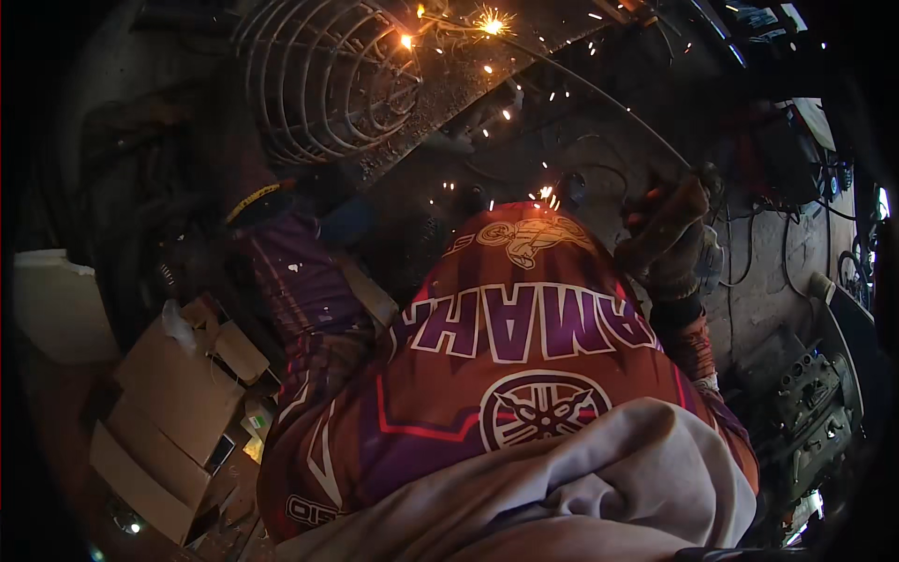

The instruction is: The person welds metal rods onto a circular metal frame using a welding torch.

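Observation:
My right hand (667, 239), in a worn glove, is closed around a welding holder with a long thin rod (599, 94) running up and left. The rod's tip throws a bright spark (492, 21) at the far edge of a dark metal plate (449, 89), and small sparks fall over it. A round wire fan guard (323, 80) lies on the plate's left part. My left arm in a purple sleeve reaches up left. My left hand (245, 159), dark above a yellow cuff, rests by the guard's lower left rim; its grip is lost in shadow.
Open cardboard boxes (173, 393) are stacked at lower left beside a white container (51, 304). A grey engine part (813, 412) sits at right, with cables (749, 253) trailing over the floor. A grey cloth (609, 487) lies over my lap.

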The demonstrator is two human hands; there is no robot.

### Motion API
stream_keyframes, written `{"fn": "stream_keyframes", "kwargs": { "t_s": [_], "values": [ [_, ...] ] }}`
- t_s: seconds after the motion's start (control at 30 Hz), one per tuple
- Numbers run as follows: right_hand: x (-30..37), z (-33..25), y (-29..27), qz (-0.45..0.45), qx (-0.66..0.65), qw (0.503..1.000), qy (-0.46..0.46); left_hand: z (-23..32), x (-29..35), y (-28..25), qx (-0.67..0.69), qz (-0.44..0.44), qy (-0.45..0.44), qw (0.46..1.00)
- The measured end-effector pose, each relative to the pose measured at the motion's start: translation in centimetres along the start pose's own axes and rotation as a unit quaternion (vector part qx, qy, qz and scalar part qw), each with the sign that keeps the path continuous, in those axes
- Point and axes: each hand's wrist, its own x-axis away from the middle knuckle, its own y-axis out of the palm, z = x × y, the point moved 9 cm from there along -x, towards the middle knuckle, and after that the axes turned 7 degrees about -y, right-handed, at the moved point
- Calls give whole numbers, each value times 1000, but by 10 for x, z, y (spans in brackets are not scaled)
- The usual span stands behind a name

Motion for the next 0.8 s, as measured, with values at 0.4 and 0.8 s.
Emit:
{"fn": "stream_keyframes", "kwargs": {
  "t_s": [0.4, 0.8],
  "values": [
    [-5, -8, 13, -46, 44, 998, -20, 16, 17, -20, 234, -78, -362, 899],
    [-5, -22, 15, -87, 1, 995, -48, 12, 22, -19, 289, -50, -399, 869]
  ]
}}
